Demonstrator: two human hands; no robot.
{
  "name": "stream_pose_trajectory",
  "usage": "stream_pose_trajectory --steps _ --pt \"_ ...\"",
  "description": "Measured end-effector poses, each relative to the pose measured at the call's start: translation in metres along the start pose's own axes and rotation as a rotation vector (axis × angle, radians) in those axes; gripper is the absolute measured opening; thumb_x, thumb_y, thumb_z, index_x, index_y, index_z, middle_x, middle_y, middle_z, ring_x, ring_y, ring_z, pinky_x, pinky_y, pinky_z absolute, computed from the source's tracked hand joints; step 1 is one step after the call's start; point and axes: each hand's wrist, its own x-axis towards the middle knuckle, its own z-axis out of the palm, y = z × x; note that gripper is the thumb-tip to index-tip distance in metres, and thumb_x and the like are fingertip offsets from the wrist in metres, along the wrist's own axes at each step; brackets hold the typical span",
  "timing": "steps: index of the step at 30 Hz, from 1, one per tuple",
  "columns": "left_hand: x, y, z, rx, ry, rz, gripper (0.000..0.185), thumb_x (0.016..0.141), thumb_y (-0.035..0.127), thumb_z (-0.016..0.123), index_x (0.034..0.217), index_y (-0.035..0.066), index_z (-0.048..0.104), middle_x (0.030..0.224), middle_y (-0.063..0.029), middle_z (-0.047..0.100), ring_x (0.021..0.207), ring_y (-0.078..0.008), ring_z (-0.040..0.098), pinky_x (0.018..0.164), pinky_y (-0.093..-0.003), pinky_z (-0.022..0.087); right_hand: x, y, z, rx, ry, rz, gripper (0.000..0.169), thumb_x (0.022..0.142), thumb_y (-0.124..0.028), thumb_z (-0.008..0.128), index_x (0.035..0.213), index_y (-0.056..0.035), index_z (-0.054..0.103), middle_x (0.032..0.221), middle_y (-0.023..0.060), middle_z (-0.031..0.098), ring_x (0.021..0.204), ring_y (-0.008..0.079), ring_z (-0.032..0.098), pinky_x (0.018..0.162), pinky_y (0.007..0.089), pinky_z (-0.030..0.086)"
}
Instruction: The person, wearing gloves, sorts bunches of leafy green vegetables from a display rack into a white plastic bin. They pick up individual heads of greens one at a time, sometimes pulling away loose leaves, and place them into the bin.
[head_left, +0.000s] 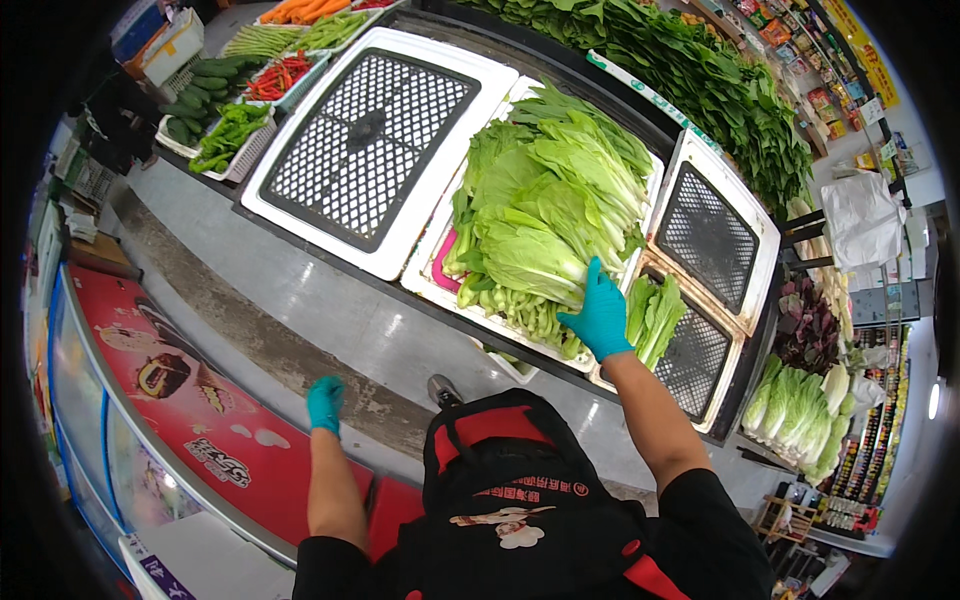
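Note:
My right hand (602, 313), in a teal glove, touches the stem ends of the leafy lettuce (536, 259) heaped in a white crate (427, 274). Its thumb and forefinger are spread; whether the other fingers grip a stem is hidden. Under the heap's front edge lie thinner green stalks (517, 306). A smaller bunch of leafy greens (654, 319) rests just right of my wrist. My left hand (325, 403), gloved alike, hangs over the floor with its fingers curled and nothing visible in it.
An upturned white crate (259, 180) with a lattice panel stands left of the lettuce; rust-stained crates (739, 319) stand right. Dark leafy greens (697, 82) line the back. Peppers (229, 135) and cucumbers (199, 94) sit far left. A red freezer (202, 405) flanks my left side.

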Motion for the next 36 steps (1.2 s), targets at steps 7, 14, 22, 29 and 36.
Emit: stream_pose_trajectory --steps 7,14,22,29,36 --pt "-0.061 -0.050 0.074 0.357 -0.340 0.286 0.024 0.089 0.023 0.051 0.092 0.003 0.065 0.090 -0.0091 0.065 0.084 -0.0220 0.061 0.078 -0.0343 0.050 0.027 0.018 0.038 0.033 0.124 -0.144 0.113 0.056 -0.055 0.079 0.137 0.0051 0.028 0.135 0.0245 0.040 0.118 0.0372 0.045 0.101 0.0448 0.034" --pt "-0.084 -0.055 0.085 0.008 -0.359 -0.159 0.026 0.089 0.033 0.053 0.099 0.012 0.063 0.095 -0.0021 0.065 0.085 -0.0141 0.061 0.075 -0.0319 0.043 0.022 0.014 0.016 0.035 0.087 -0.143 0.068 0.054 -0.040 0.079 0.102 -0.0007 0.051 0.085 0.0182 0.061 0.080 0.0362 0.060 0.071 0.0498 0.043" --pt "-0.102 -0.006 0.070 0.053 -0.238 -0.090 0.030 0.089 0.037 0.050 0.096 0.012 0.065 0.098 0.0003 0.065 0.091 -0.0125 0.058 0.078 -0.0311 0.041 0.028 0.035 0.026 0.036 0.090 -0.241 0.064 0.053 -0.041 0.080 0.096 -0.0016 0.052 0.085 0.0179 0.059 0.077 0.0363 0.059 0.071 0.0482 0.043" --pt "-0.110 -0.022 0.098 0.098 -0.296 -0.152 0.032 0.091 0.038 0.049 0.098 0.012 0.066 0.094 0.0008 0.066 0.087 -0.0116 0.059 0.077 -0.0284 0.042 0.018 0.019 0.030 -0.007 0.153 -0.254 0.104 0.056 -0.038 0.082 0.132 0.0100 0.030 0.105 0.0246 0.057 0.086 0.0372 0.060 0.075 0.0439 0.048" --pt "-0.106 -0.022 0.102 0.113 -0.315 -0.101 0.031 0.091 0.038 0.049 0.095 0.013 0.066 0.098 0.0001 0.065 0.089 -0.0124 0.058 0.080 -0.0313 0.041 0.048 0.041 0.011 0.178 0.092 -0.311 0.057 0.062 -0.033 0.073 0.106 -0.0014 0.056 0.087 0.0216 0.062 0.076 0.0387 0.061 0.066 0.0455 0.049"
